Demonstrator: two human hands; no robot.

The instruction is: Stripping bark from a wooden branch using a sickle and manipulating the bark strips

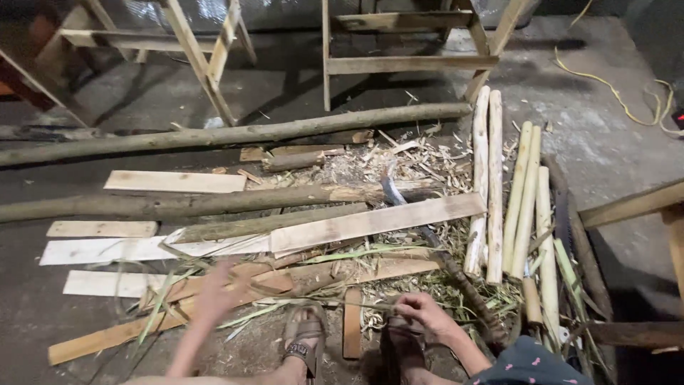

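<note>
My right hand (pixel 422 312) is closed, pinching a thin pale green strip (pixel 320 302) just above my right sandalled foot (pixel 402 349). The strip runs left, low over my left sandalled foot (pixel 305 341), toward my left hand (pixel 214 294). That hand is blurred and raised over some planks; whether it grips the strip's end is unclear. More green strips (pixel 160 303) lie scattered on the boards by the left hand.
Bark-covered logs (pixel 235 133) and flat planks (pixel 377 222) lie across the floor ahead. Peeled pale poles (pixel 493 178) lie at the right. A curved dark blade (pixel 390 191) sits among wood shavings (pixel 420 153). Wooden frames (pixel 399 64) stand behind, and a yellow cord (pixel 605 85) lies far right.
</note>
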